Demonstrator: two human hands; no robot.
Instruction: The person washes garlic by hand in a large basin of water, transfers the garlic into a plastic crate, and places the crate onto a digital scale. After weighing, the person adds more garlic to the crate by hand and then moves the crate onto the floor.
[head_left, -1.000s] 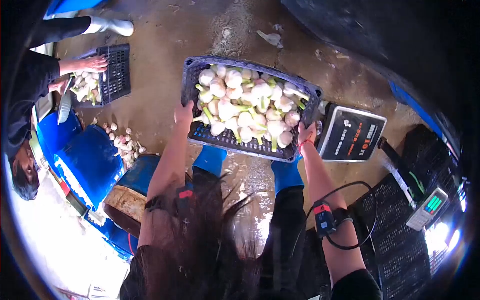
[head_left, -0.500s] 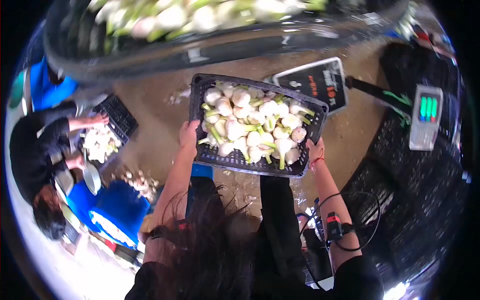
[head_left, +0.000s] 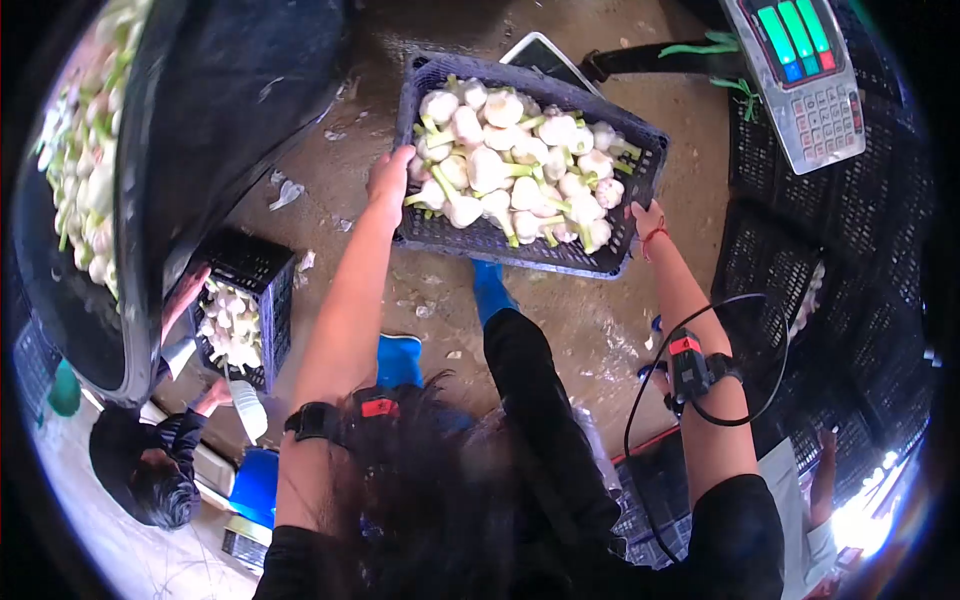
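A black plastic crate full of white garlic bulbs with green stems is held off the floor between my hands. My left hand grips its left side, fingers closed on the rim. At the lower right corner, my right hand is closed round the crate's edge, with a red string on the wrist. Part of a flat scale platform shows behind the crate's top edge.
The scale's display stands at the upper right, above stacked black crates. A large dark tub of garlic fills the upper left. Below it, a co-worker works at another garlic crate. Wet brown floor lies underneath.
The view has turned and moved forward. The big tub now appears at the left, the scale's display is nearer, and the held crate covers more of the platform. One blue boot has stepped forward.
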